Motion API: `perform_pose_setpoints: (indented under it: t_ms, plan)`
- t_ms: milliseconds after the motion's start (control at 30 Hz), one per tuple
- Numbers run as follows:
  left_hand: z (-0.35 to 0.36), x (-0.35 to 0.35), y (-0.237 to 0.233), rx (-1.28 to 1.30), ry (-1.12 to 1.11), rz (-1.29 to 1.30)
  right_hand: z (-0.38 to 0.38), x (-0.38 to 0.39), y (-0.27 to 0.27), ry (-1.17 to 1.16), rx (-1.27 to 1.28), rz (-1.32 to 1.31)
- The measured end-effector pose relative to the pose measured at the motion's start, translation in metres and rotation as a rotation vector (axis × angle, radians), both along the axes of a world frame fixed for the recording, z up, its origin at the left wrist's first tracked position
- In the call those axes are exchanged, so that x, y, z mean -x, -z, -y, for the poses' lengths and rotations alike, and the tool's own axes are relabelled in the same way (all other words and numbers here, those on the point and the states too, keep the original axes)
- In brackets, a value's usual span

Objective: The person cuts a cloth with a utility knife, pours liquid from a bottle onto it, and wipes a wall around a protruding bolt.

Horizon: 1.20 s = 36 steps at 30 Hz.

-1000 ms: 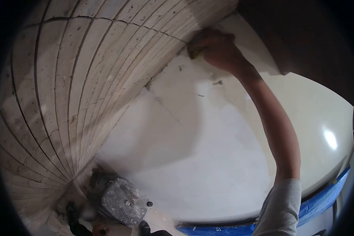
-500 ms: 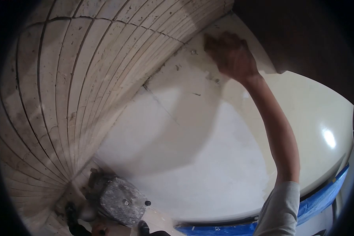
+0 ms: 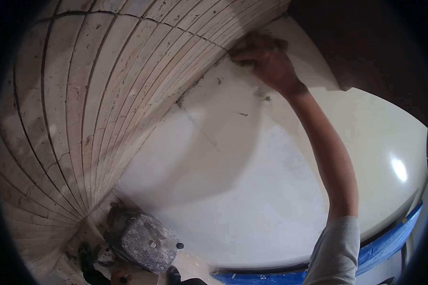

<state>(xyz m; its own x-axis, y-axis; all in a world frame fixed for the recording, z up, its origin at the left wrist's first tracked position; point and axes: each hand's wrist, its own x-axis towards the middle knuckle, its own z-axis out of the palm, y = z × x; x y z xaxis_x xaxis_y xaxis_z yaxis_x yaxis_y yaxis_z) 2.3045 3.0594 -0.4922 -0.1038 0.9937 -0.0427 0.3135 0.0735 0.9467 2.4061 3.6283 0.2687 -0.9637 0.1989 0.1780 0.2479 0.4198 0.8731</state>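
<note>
My right hand (image 3: 273, 66) is raised high against the pale wall surface (image 3: 252, 209), close to the seam with the strip-clad surface (image 3: 114, 85). Its fingers are bent around something yellowish-brown that lies between them and the wall. Blur and shadow hide what kind of thing it is. The bare forearm runs down to a grey sleeve (image 3: 335, 249). The wall has a whitish area at the middle and a glossier cream area on the right. Small dark marks and a knob-like spot (image 3: 268, 99) show below the hand. My left hand is out of view.
A dusty grey block-like object with a rough top (image 3: 150, 242) stands at the lower left, dark shapes beside it. Blue sheeting (image 3: 390, 244) lines the wall's lower edge. A dark brown panel (image 3: 361, 47) juts in at the upper right.
My right hand has moved left along the wall, toward the seam with the strips, and its wrist has turned. The view has shifted slightly.
</note>
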Motion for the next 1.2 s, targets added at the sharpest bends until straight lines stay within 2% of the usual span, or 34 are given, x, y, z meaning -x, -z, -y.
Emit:
perform_pose_setpoints:
  t_ms: [33,100,233,333,400,500,600,667,767,833,867,933,1000,1067,1100,1133,1200]
  plan:
    - [-0.002,0.001,-0.001,-0.126,0.008,-0.075,-0.003,-0.001,-0.002,-0.009,-0.01,0.015]
    - [-0.002,0.003,-0.006,-0.013,0.029,-0.01,-0.008,-0.002,-0.006,-0.029,-0.03,0.044]
    - [0.0,0.006,0.015,0.298,0.126,0.176,-0.004,0.0,-0.01,-0.042,0.033,0.027]
    - [-0.009,0.002,-0.021,0.035,-0.115,0.104,-0.004,0.0,-0.017,-0.06,0.032,0.068]
    - [-0.009,0.001,-0.019,0.035,-0.106,0.082,0.0,0.0,-0.022,-0.037,-0.003,0.098]
    - [-0.007,-0.004,-0.018,0.052,-0.128,0.057,0.0,0.001,-0.038,-0.071,-0.126,0.284]
    - [-0.004,-0.008,-0.008,0.048,-0.141,0.073,0.013,0.008,-0.042,0.036,-0.201,0.448]
    - [-0.003,-0.009,-0.007,0.073,-0.132,0.095,-0.009,0.006,-0.05,-0.043,-0.005,0.476]
    - [-0.004,-0.008,-0.012,0.125,-0.129,0.103,-0.02,-0.001,-0.057,0.037,0.36,0.434]
    - [-0.004,-0.009,-0.018,0.113,-0.155,0.075,-0.017,-0.004,-0.058,0.062,0.261,0.503]
    - [-0.005,-0.008,-0.018,0.131,-0.149,0.083,-0.006,-0.007,-0.057,0.027,0.025,0.595]
    - [-0.007,-0.006,-0.018,0.169,-0.133,0.099,0.01,-0.011,-0.048,-0.008,-0.213,0.605]
    - [-0.003,-0.01,-0.001,0.111,-0.163,0.097,0.012,-0.018,-0.037,-0.01,-0.218,0.449]
    - [-0.003,-0.009,0.004,0.067,-0.174,0.116,0.002,-0.032,-0.036,0.136,0.539,0.097]
    - [-0.003,-0.008,0.003,0.054,-0.171,0.136,-0.001,-0.039,-0.038,0.165,0.639,0.074]
    - [-0.001,-0.008,0.005,0.039,-0.169,0.157,0.001,-0.04,-0.038,0.196,0.736,0.047]
    - [-0.002,-0.009,0.009,0.031,-0.168,0.121,0.007,-0.042,-0.046,0.173,0.373,0.317]
